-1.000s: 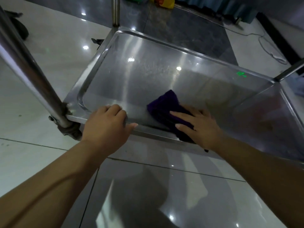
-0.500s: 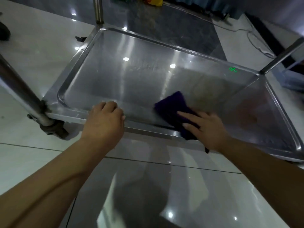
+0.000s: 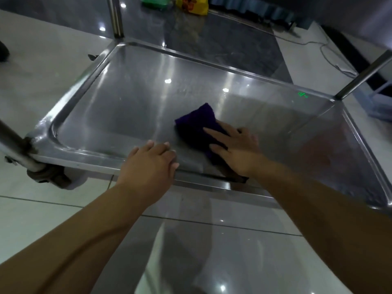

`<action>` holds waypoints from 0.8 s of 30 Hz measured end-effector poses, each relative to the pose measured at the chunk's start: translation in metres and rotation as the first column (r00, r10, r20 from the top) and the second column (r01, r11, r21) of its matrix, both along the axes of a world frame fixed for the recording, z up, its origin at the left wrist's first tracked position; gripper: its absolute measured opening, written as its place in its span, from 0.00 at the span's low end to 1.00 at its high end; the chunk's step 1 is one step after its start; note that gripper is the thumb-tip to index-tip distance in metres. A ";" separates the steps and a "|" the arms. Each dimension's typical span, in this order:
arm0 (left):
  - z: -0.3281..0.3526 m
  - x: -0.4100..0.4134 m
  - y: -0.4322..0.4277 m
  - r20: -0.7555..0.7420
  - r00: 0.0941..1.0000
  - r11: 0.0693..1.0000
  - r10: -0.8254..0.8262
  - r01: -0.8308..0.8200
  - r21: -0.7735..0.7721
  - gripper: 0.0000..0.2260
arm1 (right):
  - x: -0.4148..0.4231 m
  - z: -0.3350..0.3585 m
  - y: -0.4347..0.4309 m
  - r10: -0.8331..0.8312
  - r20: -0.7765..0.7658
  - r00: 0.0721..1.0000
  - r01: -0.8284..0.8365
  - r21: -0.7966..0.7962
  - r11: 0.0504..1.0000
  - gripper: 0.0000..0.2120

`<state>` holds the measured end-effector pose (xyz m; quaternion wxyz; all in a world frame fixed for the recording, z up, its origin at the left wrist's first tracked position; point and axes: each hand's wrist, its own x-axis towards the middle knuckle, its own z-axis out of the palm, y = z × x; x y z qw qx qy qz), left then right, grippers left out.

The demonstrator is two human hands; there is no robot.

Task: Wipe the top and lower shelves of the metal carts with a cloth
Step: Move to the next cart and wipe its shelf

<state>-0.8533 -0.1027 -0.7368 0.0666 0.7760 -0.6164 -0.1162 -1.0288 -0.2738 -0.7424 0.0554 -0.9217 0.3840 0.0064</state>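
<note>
Dark purple folded cloth (image 3: 196, 124) lies on the cart's lower shelf, about mid-width and closer to the near rim than the far one. Its near end reaches the rim, and a dark bit hangs over the edge.

Right hand (image 3: 237, 149) is flat on the cloth's near half, pressing down. Fingers are straight and slightly spread, pointing left and away, with none curled round the fabric. The cloth's far corner pokes out beyond the fingertips.

Left hand (image 3: 150, 164) is just beside the cloth, to its left, not touching it. It lies over the shelf's near rim, fingers together and gently bent, tips on the shelf pan, thumb on top at the right side. It rests rather than grips, as far as shows.

The rectangular stainless-steel shelf (image 3: 118, 98) has a raised rim and rounded corners. It is glossy, with light glints and faint streaks across the middle. A small green light mark (image 3: 303, 94) sits near the far right corner. Round metal posts rise at the near left post (image 3: 10, 139), far left post (image 3: 116, 20) and far right post (image 3: 364, 75). A caster wheel (image 3: 49, 177) sits under the near-left corner.

The glossy tiled floor (image 3: 42, 219) has pale and dark grey slabs. Far off lie a green bag (image 3: 156, 1) and a yellow bag (image 3: 194, 5). A white cable (image 3: 326, 52) trails on the floor, far right.
</note>
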 end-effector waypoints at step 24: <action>0.007 -0.016 -0.007 0.081 0.996 0.999 0.039 -0.040 0.015 0.18 | -0.052 -0.003 -0.003 -0.406 -0.017 0.914 0.407 0.068 0.911 0.23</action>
